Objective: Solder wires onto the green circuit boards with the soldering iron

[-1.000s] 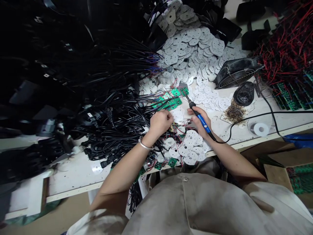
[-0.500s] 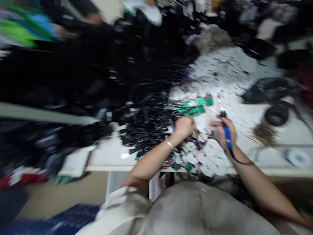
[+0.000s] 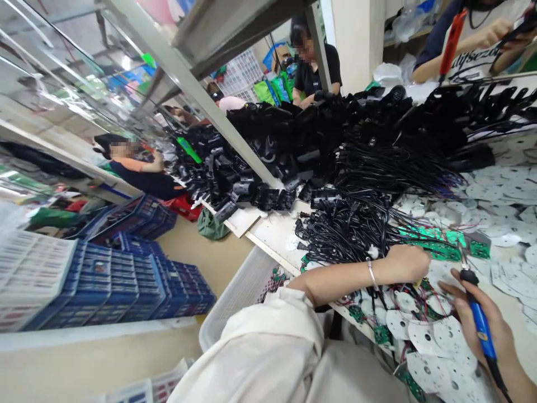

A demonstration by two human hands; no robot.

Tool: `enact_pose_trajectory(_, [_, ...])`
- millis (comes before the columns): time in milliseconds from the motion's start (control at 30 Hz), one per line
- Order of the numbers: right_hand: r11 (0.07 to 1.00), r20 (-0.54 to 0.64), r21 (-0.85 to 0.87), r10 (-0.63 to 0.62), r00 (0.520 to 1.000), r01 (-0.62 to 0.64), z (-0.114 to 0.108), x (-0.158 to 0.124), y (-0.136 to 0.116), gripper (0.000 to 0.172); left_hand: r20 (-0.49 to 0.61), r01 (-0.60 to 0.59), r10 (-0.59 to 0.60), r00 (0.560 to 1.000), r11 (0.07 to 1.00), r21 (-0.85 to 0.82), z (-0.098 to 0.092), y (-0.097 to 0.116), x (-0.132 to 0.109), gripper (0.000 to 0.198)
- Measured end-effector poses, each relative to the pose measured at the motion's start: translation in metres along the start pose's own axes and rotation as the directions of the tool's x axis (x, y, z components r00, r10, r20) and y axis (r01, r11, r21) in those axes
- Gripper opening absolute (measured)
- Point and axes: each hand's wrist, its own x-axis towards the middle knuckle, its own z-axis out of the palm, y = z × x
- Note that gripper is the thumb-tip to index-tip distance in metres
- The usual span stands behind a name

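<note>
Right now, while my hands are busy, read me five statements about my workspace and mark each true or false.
1. The right hand holds a blue-handled soldering iron. True.
2. The soldering iron's cord is white. False: it is black.
3. Green circuit boards lie near the left hand. True.
4. The bracelet is on the right wrist. False: it circles the left.
5. The crates at picture left are all yellow. False: several are blue.

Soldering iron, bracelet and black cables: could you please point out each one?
Soldering iron (image 3: 481, 324), head view: on the blue handle.
Bracelet (image 3: 371, 272), head view: on the silver band.
Black cables (image 3: 350, 226), head view: on the middle of the pile.
</note>
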Motion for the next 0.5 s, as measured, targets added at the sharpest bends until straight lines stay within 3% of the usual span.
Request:
enact_pose_trajectory(67, [0.998, 0.013, 0.061, -0.004, 1.0, 0.003, 0.001, 0.0, 0.006, 0.041, -0.159, -0.037, 0.041, 0.986, 0.999, 0.027, -0.01, -0.009, -0.013, 0.03])
enact_pose_trajectory(167, [0.987, -0.019, 0.161, -0.009, 1.0, 0.012, 0.002, 0.0, 0.006, 0.036, -0.436, 0.009, -0.014, 0.9, 1.0, -0.014, -0.034, -0.045, -0.049, 0.03])
enact_pose_trajectory(200, [0.982, -0.033, 0.189, -0.01, 0.999, 0.016, 0.002, -0.001, 0.003, 0.034, -0.525, 0.079, -0.101, 0.845, 0.995, -0.064, -0.042, -0.064, -0.065, 0.027])
enact_pose_trajectory(267, [0.967, -0.043, 0.256, -0.004, 0.999, 0.015, 0.002, -0.002, -0.005, 0.031, -0.646, 0.255, -0.315, 0.695, 0.949, -0.188, -0.057, -0.11, -0.102, 0.026])
enact_pose_trajectory(333, [0.945, -0.037, 0.325, -0.005, 0.999, 0.017, 0.002, -0.004, -0.012, 0.03, -0.638, 0.505, -0.584, 0.502, 0.797, -0.332, -0.065, -0.16, -0.14, 0.026])
enact_pose_trajectory(400, [0.935, -0.039, 0.354, -0.011, 0.999, 0.024, 0.002, -0.006, -0.016, 0.03, -0.506, 0.714, -0.801, 0.321, 0.556, -0.426, -0.064, -0.203, -0.175, 0.028])
enact_pose_trajectory(500, [0.937, -0.053, 0.346, -0.022, 0.998, 0.039, 0.001, -0.009, -0.019, 0.03, -0.403, 0.801, -0.878, 0.259, 0.428, -0.418, -0.051, -0.241, -0.21, 0.033])
